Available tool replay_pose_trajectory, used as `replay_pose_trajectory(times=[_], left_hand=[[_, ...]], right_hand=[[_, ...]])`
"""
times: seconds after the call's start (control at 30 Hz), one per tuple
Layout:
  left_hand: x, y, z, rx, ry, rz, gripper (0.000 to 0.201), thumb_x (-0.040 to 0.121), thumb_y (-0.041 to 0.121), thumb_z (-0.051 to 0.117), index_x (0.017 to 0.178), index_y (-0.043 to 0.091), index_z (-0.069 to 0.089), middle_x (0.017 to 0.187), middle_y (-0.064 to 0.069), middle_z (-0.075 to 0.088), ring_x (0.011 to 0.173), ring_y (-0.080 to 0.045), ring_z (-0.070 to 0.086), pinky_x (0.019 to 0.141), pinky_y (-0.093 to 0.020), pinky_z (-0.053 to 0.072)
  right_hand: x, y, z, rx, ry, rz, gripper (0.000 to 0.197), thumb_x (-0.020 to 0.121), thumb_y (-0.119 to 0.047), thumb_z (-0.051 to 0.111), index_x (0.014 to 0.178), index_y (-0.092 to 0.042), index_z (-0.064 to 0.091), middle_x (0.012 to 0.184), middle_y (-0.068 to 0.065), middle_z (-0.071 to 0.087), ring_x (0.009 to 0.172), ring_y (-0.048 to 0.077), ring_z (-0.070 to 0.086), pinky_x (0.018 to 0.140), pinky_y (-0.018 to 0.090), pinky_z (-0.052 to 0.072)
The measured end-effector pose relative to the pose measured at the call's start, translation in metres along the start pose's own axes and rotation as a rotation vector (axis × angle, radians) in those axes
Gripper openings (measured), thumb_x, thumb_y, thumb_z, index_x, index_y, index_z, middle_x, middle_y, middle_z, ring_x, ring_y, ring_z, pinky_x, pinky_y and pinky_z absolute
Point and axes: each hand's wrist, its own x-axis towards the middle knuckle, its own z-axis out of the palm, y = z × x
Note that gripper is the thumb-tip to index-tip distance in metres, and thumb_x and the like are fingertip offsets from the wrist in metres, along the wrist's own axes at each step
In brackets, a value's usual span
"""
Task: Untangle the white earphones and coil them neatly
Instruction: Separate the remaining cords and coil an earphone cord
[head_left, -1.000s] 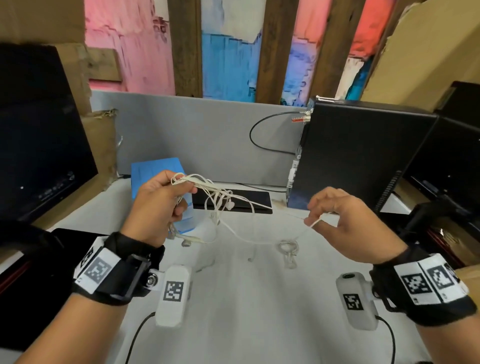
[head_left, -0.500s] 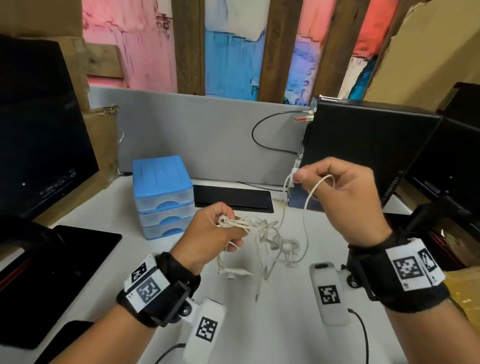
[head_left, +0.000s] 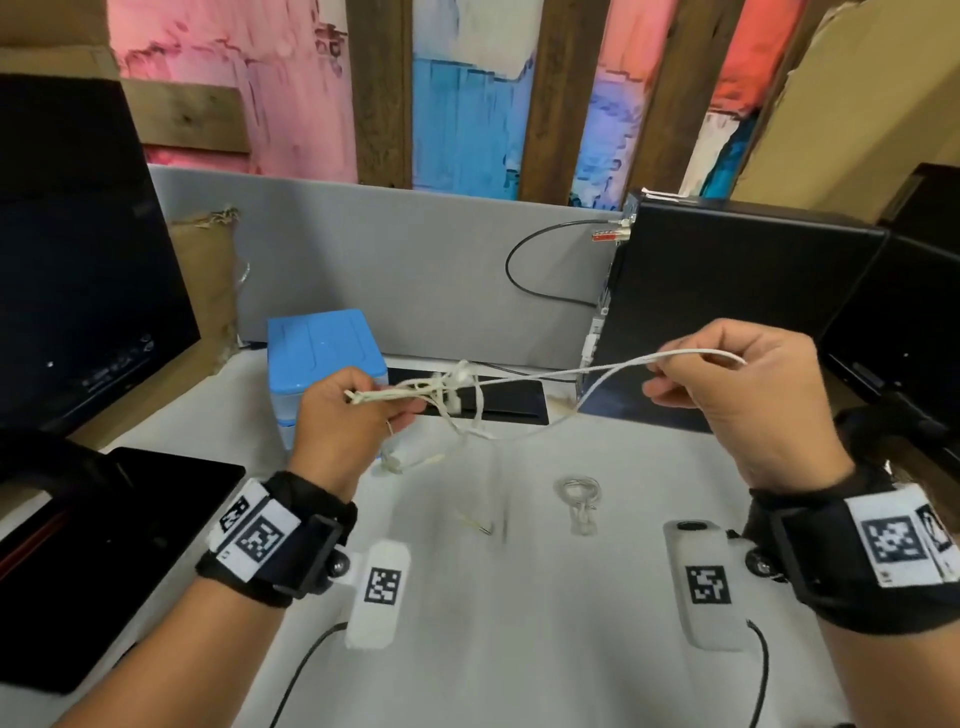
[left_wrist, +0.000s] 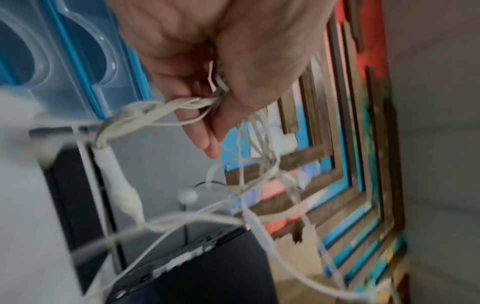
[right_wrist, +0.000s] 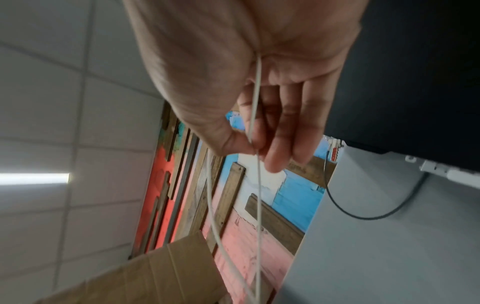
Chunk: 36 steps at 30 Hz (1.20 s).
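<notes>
Earphones (head_left: 452, 397) hang in the air above the near white table (head_left: 519, 623), their knot bunched in the left hand's (head_left: 343, 421) clenched grip while the right hand (head_left: 737, 395) pinches one strand and draws it rightward, likely to free it, the blue drawers (head_left: 322, 348) standing farther back.

place: office desk | evidence: dark monitor (head_left: 78, 260), black computer tower (head_left: 727, 312), grey partition panel (head_left: 389, 260), blue drawer unit (head_left: 322, 343) beyond the fingers
</notes>
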Motion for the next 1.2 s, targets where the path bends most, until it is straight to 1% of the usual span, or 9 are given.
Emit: replay_pose_trajectory(times=[0.17, 0.27, 0.37, 0.5, 0.63, 0.77, 0.93, 1.07, 1.2], left_hand=[[-0.001, 0.017, -0.004, -0.039, -0.043, -0.061, 0.036, 0.088, -0.013, 0.059, 0.066, 0.012, 0.044, 0.077, -0.014, 0.074, 0.065, -0.016, 0.075, 0.053, -0.018, 0.056], [-0.008, 0.029, -0.007, 0.047, -0.308, -0.211, 0.024, 0.075, 0.004, 0.079, 0.066, 0.015, 0.060, 0.076, -0.006, 0.072, 0.048, -0.008, 0.064, 0.041, -0.013, 0.044], [-0.011, 0.035, -0.012, 0.078, -0.505, -0.212, 0.034, 0.052, 0.028, 0.093, 0.070, 0.017, 0.066, 0.067, -0.004, 0.067, 0.035, -0.006, 0.039, 0.033, -0.014, 0.024], [-0.016, 0.037, -0.008, 0.174, -0.525, -0.161, 0.021, 0.069, 0.018, 0.084, 0.088, 0.021, 0.077, 0.064, -0.005, 0.065, 0.034, -0.008, 0.041, 0.033, -0.013, 0.028], [-0.017, 0.040, -0.004, 0.020, -0.419, -0.249, 0.018, 0.077, 0.028, 0.069, 0.090, 0.020, 0.078, 0.087, -0.007, 0.077, 0.046, -0.010, 0.065, 0.035, -0.013, 0.039], [-0.006, 0.049, -0.017, -0.221, -0.266, -0.282, 0.021, 0.087, 0.023, 0.058, 0.087, 0.018, 0.078, 0.098, -0.008, 0.077, 0.071, -0.011, 0.075, 0.045, -0.011, 0.049], [0.004, 0.052, -0.024, -0.234, -0.137, -0.234, 0.020, 0.101, 0.025, 0.049, 0.091, 0.022, 0.065, 0.093, 0.001, 0.077, 0.057, -0.005, 0.068, 0.037, -0.010, 0.041], [0.009, 0.053, -0.030, -0.225, -0.118, -0.178, 0.017, 0.100, 0.029, 0.051, 0.094, 0.023, 0.065, 0.093, 0.004, 0.075, 0.050, -0.005, 0.058, 0.036, -0.012, 0.036], [0.012, 0.053, -0.034, -0.234, -0.120, -0.140, 0.021, 0.100, 0.023, 0.050, 0.087, 0.026, 0.066, 0.089, 0.005, 0.070, 0.047, -0.006, 0.051, 0.036, -0.013, 0.033]], right_hand=[[0.002, 0.009, 0.006, -0.255, 0.197, -0.210, 0.016, 0.080, -0.003, 0.072, 0.068, -0.013, 0.068, 0.070, 0.006, 0.071, 0.064, 0.030, 0.068, 0.063, 0.049, 0.060], [0.004, 0.011, 0.008, -0.495, 0.285, -0.331, 0.012, 0.087, -0.013, 0.069, 0.075, -0.009, 0.069, 0.070, 0.001, 0.068, 0.062, 0.019, 0.065, 0.063, 0.040, 0.057], [0.004, 0.013, 0.008, -0.390, 0.125, -0.218, 0.013, 0.090, -0.018, 0.071, 0.079, -0.010, 0.071, 0.068, 0.000, 0.070, 0.063, 0.019, 0.069, 0.065, 0.044, 0.059], [-0.007, 0.006, 0.015, -0.162, -0.077, -0.125, 0.009, 0.088, -0.014, 0.072, 0.081, -0.009, 0.071, 0.069, 0.006, 0.072, 0.065, 0.021, 0.073, 0.060, 0.041, 0.061], [-0.010, 0.009, 0.019, -0.302, -0.206, -0.071, 0.012, 0.089, -0.009, 0.071, 0.077, -0.006, 0.068, 0.065, 0.005, 0.071, 0.059, 0.013, 0.071, 0.058, 0.035, 0.059], [-0.002, 0.018, 0.002, -0.423, -0.104, -0.076, 0.021, 0.085, 0.001, 0.070, 0.067, -0.009, 0.065, 0.058, 0.002, 0.066, 0.047, 0.008, 0.064, 0.050, 0.035, 0.056], [0.001, 0.011, -0.007, -0.074, 0.086, -0.089, 0.014, 0.090, -0.004, 0.067, 0.078, 0.002, 0.065, 0.074, 0.020, 0.069, 0.053, 0.018, 0.063, 0.049, 0.027, 0.056], [-0.001, -0.003, -0.007, 0.162, 0.176, -0.126, 0.020, 0.098, -0.015, 0.060, 0.079, -0.014, 0.065, 0.076, 0.003, 0.072, 0.061, 0.016, 0.065, 0.054, 0.026, 0.057], [0.002, -0.016, -0.021, 0.490, 0.193, -0.106, 0.036, 0.105, -0.035, 0.038, 0.077, -0.019, 0.054, 0.079, 0.003, 0.067, 0.061, 0.018, 0.061, 0.058, 0.028, 0.052]])
